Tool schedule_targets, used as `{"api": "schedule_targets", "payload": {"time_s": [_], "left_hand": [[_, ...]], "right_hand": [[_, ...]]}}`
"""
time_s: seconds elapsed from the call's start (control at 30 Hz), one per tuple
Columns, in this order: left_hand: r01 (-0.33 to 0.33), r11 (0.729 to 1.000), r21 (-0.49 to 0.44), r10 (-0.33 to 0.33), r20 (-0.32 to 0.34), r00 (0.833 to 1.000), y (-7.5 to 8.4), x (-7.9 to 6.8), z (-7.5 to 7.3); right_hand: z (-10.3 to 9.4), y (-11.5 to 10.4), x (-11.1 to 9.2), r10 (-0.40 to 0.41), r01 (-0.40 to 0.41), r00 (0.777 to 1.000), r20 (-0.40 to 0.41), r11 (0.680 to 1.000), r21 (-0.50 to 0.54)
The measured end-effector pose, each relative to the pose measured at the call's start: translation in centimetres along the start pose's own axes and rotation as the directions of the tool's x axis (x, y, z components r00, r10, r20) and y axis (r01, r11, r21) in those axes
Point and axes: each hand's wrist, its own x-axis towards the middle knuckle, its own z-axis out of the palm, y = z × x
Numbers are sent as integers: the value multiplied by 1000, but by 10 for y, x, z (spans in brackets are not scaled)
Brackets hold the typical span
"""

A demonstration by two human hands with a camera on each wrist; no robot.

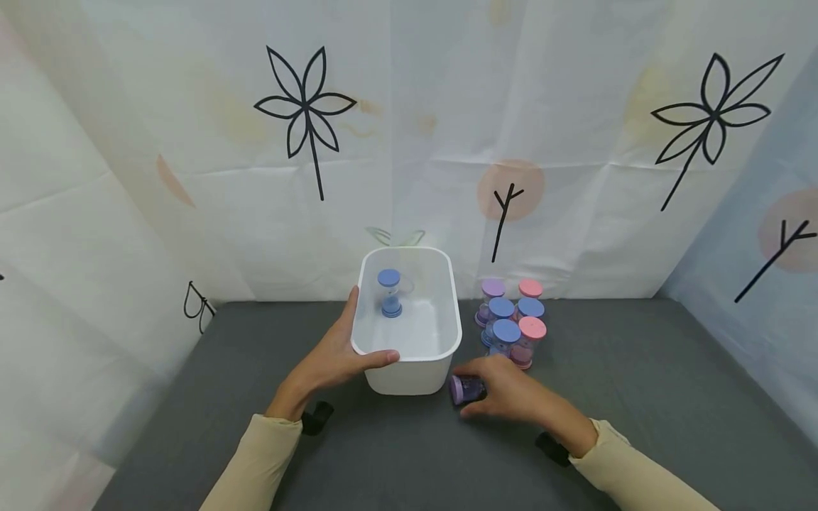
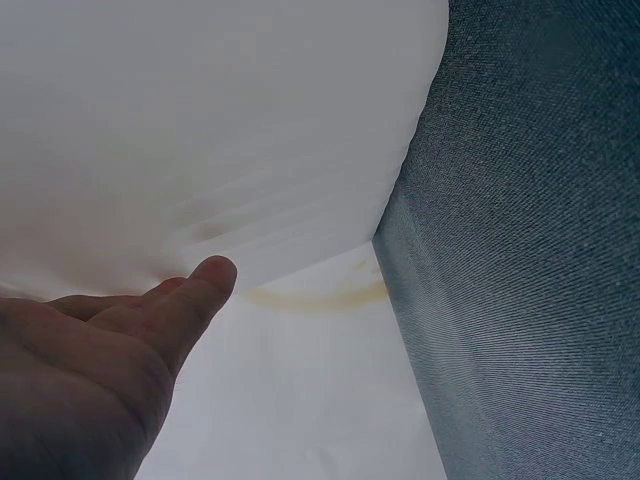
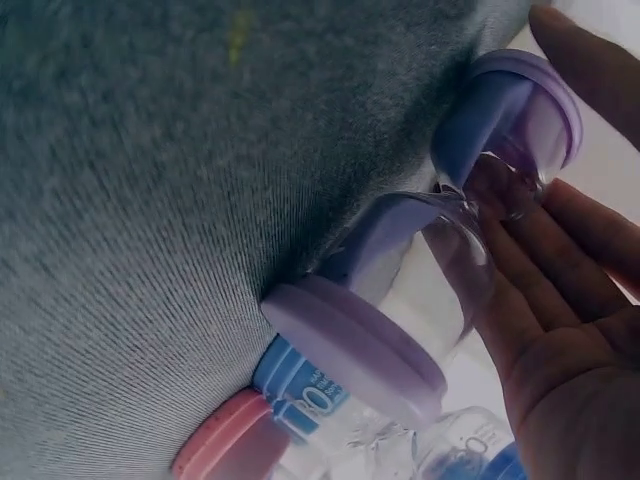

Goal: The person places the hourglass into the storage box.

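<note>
My left hand (image 1: pixel 336 349) holds a white plastic bin (image 1: pixel 409 376) at its near left corner, thumb along the front rim and fingers against the left side. In the left wrist view, that hand's fingers lie extended against the pale wall. A blue-capped hourglass (image 1: pixel 390 292) stands upright inside the bin. Just right of the bin, a purple-capped hourglass (image 3: pixel 360 345) lies on its side on the table, dark purple sand along its lower side. My right hand (image 1: pixel 508 389) grips it, thumb by the far cap and fingers behind the glass in the right wrist view.
Several upright hourglasses with purple, blue and pink caps (image 1: pixel 532 327) form a tight cluster beyond my right hand. A dark grey cloth (image 1: pixel 613 397) covers the table. White printed fabric (image 1: pixel 409 142) hangs along the back and sides, close behind the bin.
</note>
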Motion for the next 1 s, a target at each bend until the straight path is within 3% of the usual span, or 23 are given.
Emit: {"api": "schedule_targets", "payload": {"time_s": [0.17,0.5,0.73,1.0], "left_hand": [[0,1000,0,0,0,1000,0,0,0],[-8,1000,-14,8,9,1000,0,1,2],[-12,1000,-14,12,12,1000,1,1,1],[-7,1000,-22,7,9,1000,0,0,1]], "right_hand": [[5,-1,4,-28,26,999,-16,993,-117],[5,-4,1,-29,21,998,-50,988,-151],[-8,-10,-14,23,-31,987,-156,998,-51],[-26,-12,-31,146,-102,946,-289,981,163]]}}
